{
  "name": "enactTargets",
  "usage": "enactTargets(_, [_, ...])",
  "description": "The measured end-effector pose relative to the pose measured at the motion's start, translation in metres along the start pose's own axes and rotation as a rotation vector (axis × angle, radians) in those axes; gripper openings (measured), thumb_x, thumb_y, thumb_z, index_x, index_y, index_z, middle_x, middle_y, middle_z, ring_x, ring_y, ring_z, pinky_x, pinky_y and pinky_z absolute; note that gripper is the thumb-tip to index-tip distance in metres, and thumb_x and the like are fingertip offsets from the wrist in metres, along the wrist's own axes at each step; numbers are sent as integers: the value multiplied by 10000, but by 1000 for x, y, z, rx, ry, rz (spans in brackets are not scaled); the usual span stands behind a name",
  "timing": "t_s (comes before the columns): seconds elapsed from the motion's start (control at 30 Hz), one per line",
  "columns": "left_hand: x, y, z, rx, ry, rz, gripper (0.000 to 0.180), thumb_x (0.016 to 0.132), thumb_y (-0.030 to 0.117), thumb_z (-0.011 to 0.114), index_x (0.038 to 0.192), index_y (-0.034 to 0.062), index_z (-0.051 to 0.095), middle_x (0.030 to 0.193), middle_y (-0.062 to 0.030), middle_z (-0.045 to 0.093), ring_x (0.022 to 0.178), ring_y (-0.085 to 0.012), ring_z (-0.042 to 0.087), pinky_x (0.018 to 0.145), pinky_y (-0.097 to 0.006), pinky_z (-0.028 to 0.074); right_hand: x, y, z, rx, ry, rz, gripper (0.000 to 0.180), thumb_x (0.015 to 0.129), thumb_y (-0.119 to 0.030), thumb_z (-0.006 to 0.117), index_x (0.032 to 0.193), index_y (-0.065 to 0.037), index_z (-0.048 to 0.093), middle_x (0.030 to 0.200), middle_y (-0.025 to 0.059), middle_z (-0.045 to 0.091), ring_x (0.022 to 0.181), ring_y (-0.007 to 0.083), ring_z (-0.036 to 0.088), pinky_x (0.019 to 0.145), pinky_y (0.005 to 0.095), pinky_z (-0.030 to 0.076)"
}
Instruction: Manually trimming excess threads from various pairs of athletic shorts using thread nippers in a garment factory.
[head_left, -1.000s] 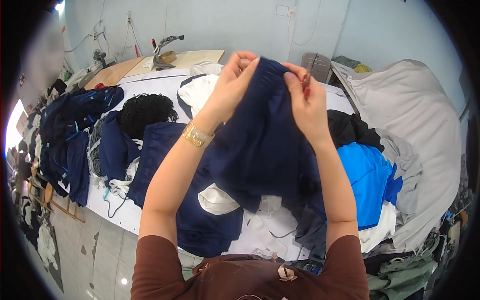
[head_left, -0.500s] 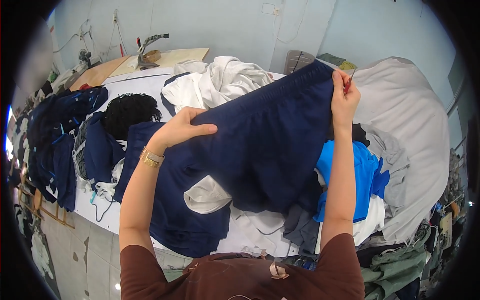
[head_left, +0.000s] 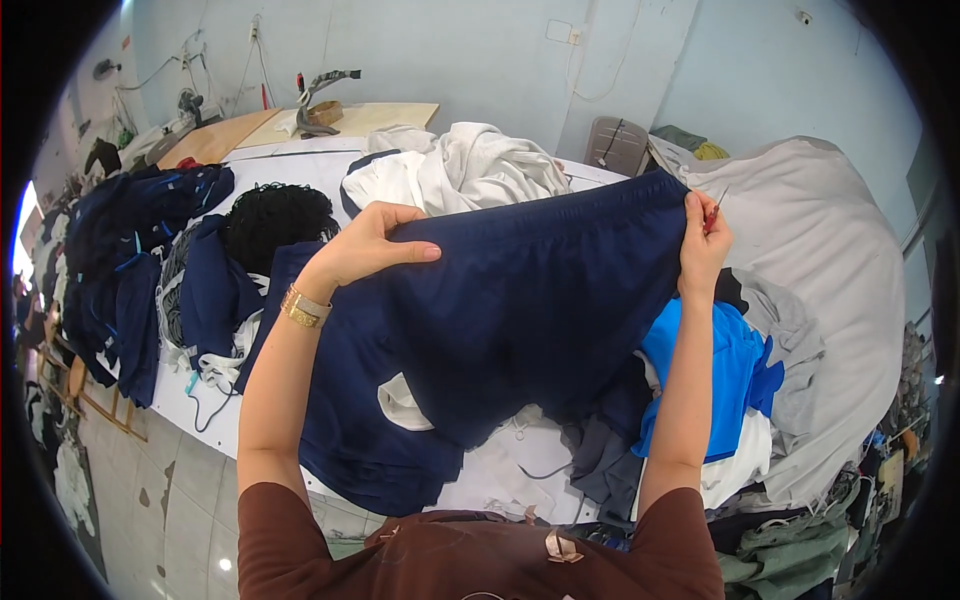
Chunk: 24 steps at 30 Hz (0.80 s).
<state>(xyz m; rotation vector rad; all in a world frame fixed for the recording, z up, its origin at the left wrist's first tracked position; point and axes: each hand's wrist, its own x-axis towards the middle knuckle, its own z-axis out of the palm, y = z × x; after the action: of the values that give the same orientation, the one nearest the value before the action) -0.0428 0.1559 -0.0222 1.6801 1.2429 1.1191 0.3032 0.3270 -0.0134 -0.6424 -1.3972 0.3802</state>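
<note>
I see the left hand pinching the elastic waistband of the navy-blue shorts, its thumb lying in front and its fingers mostly hidden behind the cloth. The right hand pinches the other end of the waistband, and it also keeps a small pointed tool with red handle in its grip. So the shorts hang stretched between both hands, above the white table, in front of other navy garments. Near the right forearm I see a bright blue garment. On the far board sits a small tan round thing, maybe a basket; its inside is too small for me to tell.
</note>
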Motion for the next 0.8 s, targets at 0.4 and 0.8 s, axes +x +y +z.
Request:
enactTargets(0.4, [-6, -7, 3, -35, 25, 4, 234, 826, 167, 675, 952, -26, 637, 862, 2, 632, 780, -46, 542, 743, -193, 444, -15, 8, 2, 107, -19, 127, 223, 907, -168, 584, 984, 38, 622, 907, 2, 591, 852, 66, 504, 812, 204, 391])
enactTargets(0.8, [-13, -9, 82, -651, 332, -84, 367, 891, 252, 594, 1175, 22, 559, 877, 16, 594, 756, -50, 516, 661, -192, 426, -88, -69, 44, 447, -169, 286, 208, 917, -125, 533, 1038, 33, 593, 1013, 51, 605, 960, 103, 519, 902, 241, 353])
